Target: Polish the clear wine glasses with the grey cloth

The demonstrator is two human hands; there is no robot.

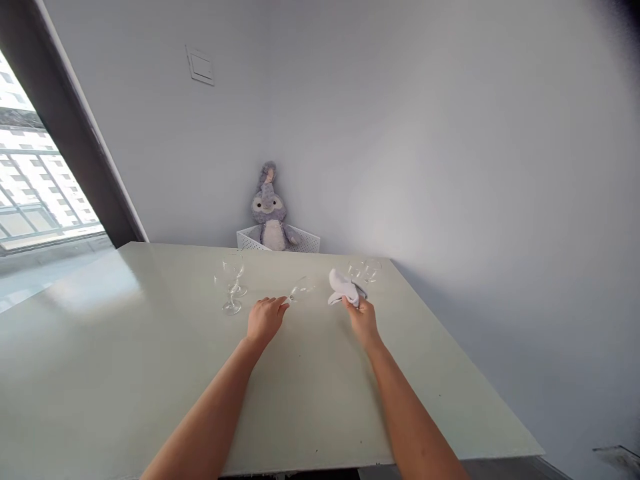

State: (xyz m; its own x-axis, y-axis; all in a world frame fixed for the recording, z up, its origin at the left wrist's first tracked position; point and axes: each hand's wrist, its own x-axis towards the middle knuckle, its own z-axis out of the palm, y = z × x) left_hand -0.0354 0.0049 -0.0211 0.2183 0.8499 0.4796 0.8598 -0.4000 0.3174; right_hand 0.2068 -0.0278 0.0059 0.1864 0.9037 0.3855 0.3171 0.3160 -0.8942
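Note:
In the head view, my left hand (265,321) is closed around the stem end of a wine glass (302,289). The glass is tilted sideways, its clear bowl pointing right toward the cloth. My right hand (364,319) pinches a folded white cloth (344,285), held a short way right of that bowl and apart from it. Left of my left hand, two more wine glasses stand upright close together, a nearer glass (231,307) and a farther glass (241,291). Behind the cloth are further clear glasses (372,269), partly hidden by it.
A pale table (310,387) spreads under everything, its right edge running near the wall. Beyond its far edge, a grey plush rabbit (273,213) sits in a white perforated basket (312,244). A light switch (201,66) is on the wall, and a window (40,180) is at left.

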